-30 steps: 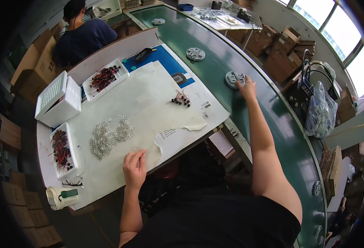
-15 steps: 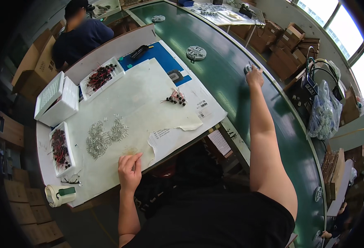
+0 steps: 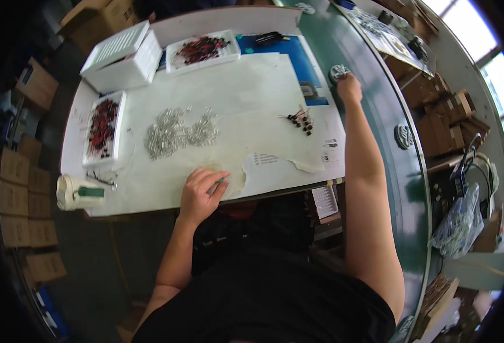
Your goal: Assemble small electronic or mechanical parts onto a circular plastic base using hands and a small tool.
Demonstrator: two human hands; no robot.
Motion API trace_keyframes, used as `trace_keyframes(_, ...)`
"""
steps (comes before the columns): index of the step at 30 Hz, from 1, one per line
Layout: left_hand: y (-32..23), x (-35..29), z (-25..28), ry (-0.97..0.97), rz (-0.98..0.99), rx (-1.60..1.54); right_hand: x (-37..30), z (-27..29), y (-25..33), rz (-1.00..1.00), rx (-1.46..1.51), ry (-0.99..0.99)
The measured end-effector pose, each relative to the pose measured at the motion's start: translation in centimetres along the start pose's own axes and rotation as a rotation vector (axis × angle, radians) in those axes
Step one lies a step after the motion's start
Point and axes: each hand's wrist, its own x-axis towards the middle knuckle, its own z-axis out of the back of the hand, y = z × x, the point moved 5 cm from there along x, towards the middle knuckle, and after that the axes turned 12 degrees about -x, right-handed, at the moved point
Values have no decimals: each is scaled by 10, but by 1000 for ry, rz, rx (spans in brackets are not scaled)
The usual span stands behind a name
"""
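Observation:
My right arm stretches out over the green conveyor belt (image 3: 372, 54). At its end my right hand (image 3: 350, 90) has its fingers closed on the near rim of a round grey-white disc-shaped part (image 3: 338, 72), which seems to rest on the belt. My left hand (image 3: 200, 195) hovers at the front edge of the worktable, pinching a small green thing (image 3: 221, 180) too small to name. Beyond it on the pale sheet (image 3: 246, 86) lie piles of small clear tube-like pieces (image 3: 169, 134). Black parts with red wires (image 3: 301, 121) form a small cluster at the sheet's right.
Two white trays (image 3: 123, 117) hold red-and-black wired parts, beside a white foam box (image 3: 120, 68). A cream cup-like container (image 3: 69, 194) stands at the left front corner. Another disc (image 3: 404, 136) lies farther right on the belt. Cardboard boxes (image 3: 440, 128) are stacked beyond.
My view has turned, swinging the table toward the picture's middle. My right hand has left one disc and moved to another nearer the table. A green bit now shows in my left fingers.

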Motion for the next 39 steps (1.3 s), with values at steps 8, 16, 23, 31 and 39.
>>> trace_keyframes(8,5,2,0,31,21,-26,-15,34,-18,286,107,-44)
trace_keyframes(16,-7,9,22,-154,-13,-312,-310,89,114,817,474,494)
trace_keyframes(23,5,9,17,74,89,3,-353,66,146,884,519,640)
trace_keyframes(31,6,9,19,78,39,72,-305,24,229,972,274,418)
trace_keyframes(39,4,6,18,68,60,100,-303,16,213,863,251,458)
